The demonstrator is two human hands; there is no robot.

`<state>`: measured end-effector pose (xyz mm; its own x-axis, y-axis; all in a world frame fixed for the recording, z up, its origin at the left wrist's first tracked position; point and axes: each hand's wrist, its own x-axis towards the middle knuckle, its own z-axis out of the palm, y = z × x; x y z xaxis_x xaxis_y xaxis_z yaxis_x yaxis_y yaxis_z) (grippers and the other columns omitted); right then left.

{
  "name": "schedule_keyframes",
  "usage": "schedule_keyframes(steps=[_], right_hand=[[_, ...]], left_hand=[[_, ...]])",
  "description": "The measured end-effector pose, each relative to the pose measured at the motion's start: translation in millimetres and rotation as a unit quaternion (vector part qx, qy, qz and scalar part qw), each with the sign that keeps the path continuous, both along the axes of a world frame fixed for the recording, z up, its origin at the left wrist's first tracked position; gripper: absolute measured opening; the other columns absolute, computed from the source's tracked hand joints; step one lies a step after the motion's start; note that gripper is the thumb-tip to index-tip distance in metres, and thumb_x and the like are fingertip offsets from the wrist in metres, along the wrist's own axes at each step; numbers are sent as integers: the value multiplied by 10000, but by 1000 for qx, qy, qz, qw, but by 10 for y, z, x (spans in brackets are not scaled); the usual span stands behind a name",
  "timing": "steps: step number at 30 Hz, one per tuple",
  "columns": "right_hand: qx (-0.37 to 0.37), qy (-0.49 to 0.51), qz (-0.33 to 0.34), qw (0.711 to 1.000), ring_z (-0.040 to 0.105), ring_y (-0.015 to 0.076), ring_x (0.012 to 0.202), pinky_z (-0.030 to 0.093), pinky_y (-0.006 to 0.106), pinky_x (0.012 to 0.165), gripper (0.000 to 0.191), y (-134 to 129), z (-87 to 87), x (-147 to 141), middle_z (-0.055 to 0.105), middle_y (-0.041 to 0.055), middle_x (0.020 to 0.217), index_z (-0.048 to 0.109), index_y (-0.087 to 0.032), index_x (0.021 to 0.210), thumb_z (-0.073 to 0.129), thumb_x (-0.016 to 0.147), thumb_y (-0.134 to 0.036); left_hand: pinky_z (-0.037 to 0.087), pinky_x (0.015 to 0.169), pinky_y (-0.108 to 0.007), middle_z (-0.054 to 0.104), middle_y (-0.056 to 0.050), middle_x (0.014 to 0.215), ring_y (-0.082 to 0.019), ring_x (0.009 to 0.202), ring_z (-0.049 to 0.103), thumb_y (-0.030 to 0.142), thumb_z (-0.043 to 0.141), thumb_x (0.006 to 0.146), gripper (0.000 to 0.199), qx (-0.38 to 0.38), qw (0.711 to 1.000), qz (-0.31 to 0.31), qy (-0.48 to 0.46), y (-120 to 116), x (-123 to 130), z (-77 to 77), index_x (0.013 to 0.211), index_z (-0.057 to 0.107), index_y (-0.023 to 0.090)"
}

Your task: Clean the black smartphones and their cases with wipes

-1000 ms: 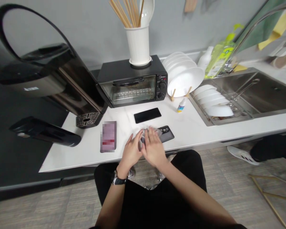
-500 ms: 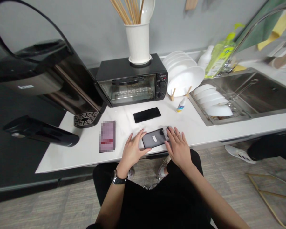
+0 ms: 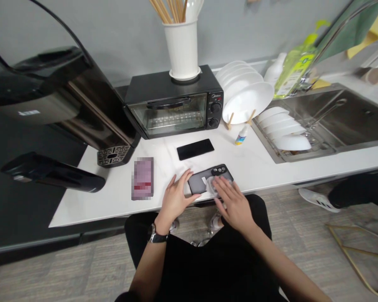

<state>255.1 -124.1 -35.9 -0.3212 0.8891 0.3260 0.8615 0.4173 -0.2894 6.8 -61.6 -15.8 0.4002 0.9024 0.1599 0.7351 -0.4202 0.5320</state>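
Note:
A dark grey phone case [image 3: 198,183] with camera openings lies near the counter's front edge. My left hand [image 3: 175,193] grips its left end between thumb and fingers. Under the fingertips of my right hand [image 3: 234,202], a pale crumpled wipe [image 3: 211,186] is pressed on the case's lower middle. Behind the case lies a black phone [image 3: 195,149], screen up. To the left is a purple packet [image 3: 143,178], its surface pixelated. A small white bottle [image 3: 242,135] with a blue and yellow label stands behind and right of the case.
A toaster oven [image 3: 173,105] stands at the back with a utensil holder [image 3: 182,50] on top. Left are a coffee machine [image 3: 101,113] and a black cylindrical object [image 3: 59,173]. Right are racked plates [image 3: 247,102] and a sink [image 3: 359,117]. Someone's shoe [image 3: 318,200] is on the floor.
My right hand has slid left and slightly toward me with the wipe, uncovering the camera openings. My left hand still holds the case's left end. The view has shifted slightly.

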Motion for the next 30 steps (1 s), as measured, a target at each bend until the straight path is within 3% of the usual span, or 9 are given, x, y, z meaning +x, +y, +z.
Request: schedule_keyframes(steps=[3,5,8,12,16,19,21,25,30], right_hand=[[19,0,-102,995,296,350,1597,270,623,1272,717,241,-23,146,316,169,1717,151,-158,1707,418,1100,-430],[30,20,-134,990,270,399,1598,272,655,1257,773,424,-22,-49,320,243,1697,197,-73,1687,424,1088,-506],[23,48,-96,994,320,422,1572,287,637,1262,779,528,7,-613,401,309,1632,332,32,1619,437,1076,-517],[2,68,9,998,383,350,1556,345,548,1272,668,299,57,-1074,411,265,1640,319,29,1627,402,1074,-336],[1,44,84,995,436,253,1535,399,479,1254,606,40,47,-611,473,127,1638,315,-144,1667,392,1073,-239],[3,4,25,1000,379,278,1567,370,545,1257,601,20,19,-48,382,84,1696,300,-250,1677,426,1090,-280],[9,-2,-33,999,327,321,1588,353,586,1254,646,110,11,154,305,115,1728,251,-229,1692,454,1089,-342],[13,33,-68,997,357,338,1571,364,565,1255,677,414,51,-90,381,181,1686,213,-107,1691,416,1092,-347],[-6,61,73,995,479,258,1503,393,462,1256,578,581,162,-619,447,128,1658,349,-140,1654,375,1088,-251]], left_hand=[[272,1333,-510,583,-64,1573,-246,1427,588,391,789,899,906,0,1000,4,-4,10,12,-3,1619,246,304],[268,1334,-508,583,-64,1573,-245,1441,574,385,776,907,909,-2,1000,4,-6,6,12,-3,1628,229,304],[265,1338,-497,546,-65,1604,-231,1467,545,276,687,935,855,-4,1000,-1,-2,-5,-8,-5,1645,212,292],[258,1344,-492,483,-83,1646,-212,1460,553,103,531,916,867,-4,1000,-16,13,-17,-46,-8,1675,149,276],[281,1335,-499,543,-66,1605,-242,1436,579,241,694,925,925,-11,1000,-1,16,-12,-35,15,1668,144,288],[288,1328,-517,561,-65,1590,-269,1424,590,400,784,905,968,-8,1000,7,13,1,-5,34,1654,179,302],[290,1325,-524,572,-67,1580,-276,1415,598,432,796,898,967,-7,1000,9,12,11,10,38,1647,198,311],[291,1322,-527,578,-73,1574,-267,1422,592,417,781,911,947,-8,1000,5,4,15,19,25,1642,191,306],[278,1329,-525,547,-97,1597,-266,1423,591,325,737,928,940,0,1000,2,14,-1,5,3,1659,149,276]])
